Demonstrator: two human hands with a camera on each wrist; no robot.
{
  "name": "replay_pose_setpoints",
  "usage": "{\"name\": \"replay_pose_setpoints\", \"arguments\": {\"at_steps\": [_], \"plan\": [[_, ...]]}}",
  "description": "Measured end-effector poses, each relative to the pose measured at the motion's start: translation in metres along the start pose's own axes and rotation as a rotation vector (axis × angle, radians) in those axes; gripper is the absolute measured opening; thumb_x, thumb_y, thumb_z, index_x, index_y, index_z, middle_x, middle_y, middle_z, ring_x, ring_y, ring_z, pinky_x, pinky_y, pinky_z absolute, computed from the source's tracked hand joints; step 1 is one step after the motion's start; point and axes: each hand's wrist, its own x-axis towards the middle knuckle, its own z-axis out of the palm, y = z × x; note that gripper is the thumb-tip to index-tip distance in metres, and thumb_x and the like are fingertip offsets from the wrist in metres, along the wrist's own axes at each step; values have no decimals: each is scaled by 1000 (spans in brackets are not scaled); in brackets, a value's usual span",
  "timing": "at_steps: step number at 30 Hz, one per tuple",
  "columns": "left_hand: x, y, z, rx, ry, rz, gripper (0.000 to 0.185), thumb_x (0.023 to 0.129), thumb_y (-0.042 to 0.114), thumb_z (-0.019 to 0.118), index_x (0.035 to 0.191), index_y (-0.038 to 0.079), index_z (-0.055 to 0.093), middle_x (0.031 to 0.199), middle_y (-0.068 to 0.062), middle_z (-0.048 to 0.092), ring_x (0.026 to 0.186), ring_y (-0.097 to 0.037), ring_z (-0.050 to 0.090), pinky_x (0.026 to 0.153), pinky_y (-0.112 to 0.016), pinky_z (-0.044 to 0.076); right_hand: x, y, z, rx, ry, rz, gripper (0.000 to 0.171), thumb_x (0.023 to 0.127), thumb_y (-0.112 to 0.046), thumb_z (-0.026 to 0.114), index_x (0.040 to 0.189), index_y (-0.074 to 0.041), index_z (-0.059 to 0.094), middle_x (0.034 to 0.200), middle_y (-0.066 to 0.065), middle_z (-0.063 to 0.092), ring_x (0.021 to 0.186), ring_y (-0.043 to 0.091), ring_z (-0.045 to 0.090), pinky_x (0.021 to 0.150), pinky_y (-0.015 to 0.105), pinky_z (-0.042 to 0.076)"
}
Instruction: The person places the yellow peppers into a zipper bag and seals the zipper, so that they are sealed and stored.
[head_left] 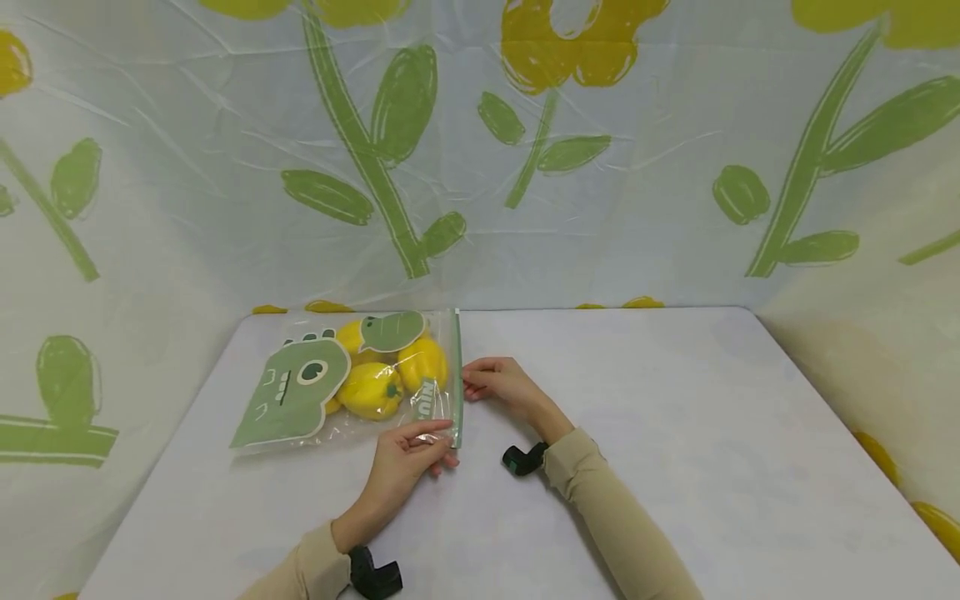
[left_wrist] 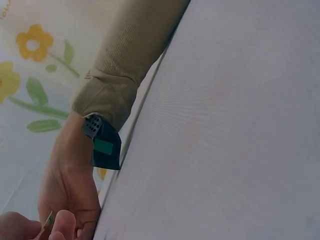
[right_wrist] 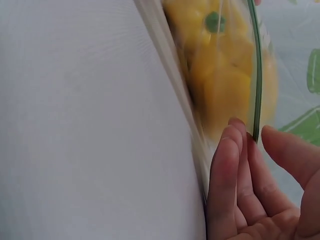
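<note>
A clear zip bag [head_left: 288, 400] printed with green dinosaurs lies flat at the left of the table, with several yellow bell peppers [head_left: 372, 390] inside. Its green zip strip [head_left: 457, 333] runs along the right edge. My left hand [head_left: 405, 462] pinches the near end of that edge between thumb and fingers; a sliver of green shows between its fingertips [left_wrist: 64, 220] in the left wrist view. Farther up the same edge is my right hand [head_left: 506, 390]. In the right wrist view, the strip runs between its thumb [right_wrist: 287, 147] and its fingers.
The white table [head_left: 637, 400] extends to the right of the bag. Behind it hangs a flower-printed curtain [head_left: 637, 225], which also closes off both sides. A black wrist camera [head_left: 523, 459] sits at the right cuff and another black camera [head_left: 375, 573] at the left.
</note>
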Motion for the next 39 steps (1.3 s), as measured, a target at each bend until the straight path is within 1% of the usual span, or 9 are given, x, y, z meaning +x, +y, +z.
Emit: {"name": "replay_pose_setpoints", "arguments": {"at_steps": [6,11,15,18,22,25,28,34,39], "plan": [[0,6,-4,1,-51,-106,30,96,15,64,122,0,67,85,-20,73,66,-23,69,58,-27,53,-1,-1,5,-22,35,2,20,94,-6,63,102,12,67,75,5,67,65,13,62,67,25,54],[-4,33,-32,41,-322,-225,43,102,22,53,139,0,51,103,-20,72,79,-28,72,65,-33,56,0,-1,9,-35,43,17,17,93,-6,64,98,10,68,74,6,66,65,13,61,66,25,54],[-2,68,-70,152,-439,-151,44,104,20,50,140,-5,48,99,-22,71,76,-31,70,63,-35,56,0,-1,8,-42,37,15,18,93,-7,64,99,10,67,74,6,66,66,13,60,66,24,54],[4,93,-104,276,-368,-20,40,104,17,50,135,-8,50,91,-22,70,66,-30,66,56,-34,53,0,-2,7,-48,35,21,19,94,-9,64,99,9,67,75,6,65,66,13,60,66,24,53],[13,116,-156,549,-164,111,36,104,17,50,132,-4,55,89,-21,68,68,-30,62,55,-33,50,1,-2,8,-49,39,35,19,94,-8,64,99,9,67,77,6,66,67,14,60,67,24,53],[21,119,-192,821,-30,115,39,103,21,50,136,1,54,106,-24,65,85,-37,61,67,-40,50,1,-2,8,-42,43,39,17,94,-8,63,98,8,67,76,6,65,66,14,60,66,24,53],[31,112,-223,947,-22,31,50,104,27,48,147,2,43,131,-32,52,108,-47,53,80,-54,47,0,-3,8,-41,45,32,16,94,-7,63,97,8,67,76,5,65,66,14,60,66,24,53],[40,90,-260,698,-168,-172,64,105,36,45,158,11,20,149,-29,33,121,-42,48,87,-49,47,-1,-3,9,-44,50,23,16,93,-8,63,95,7,67,76,6,65,65,14,60,66,24,53],[44,72,-277,521,-199,-200,57,106,33,46,156,13,28,145,-13,37,108,-19,58,85,-34,50,-1,-4,9,-46,47,22,16,94,-7,63,96,8,67,77,6,65,66,14,60,66,24,53]]}}
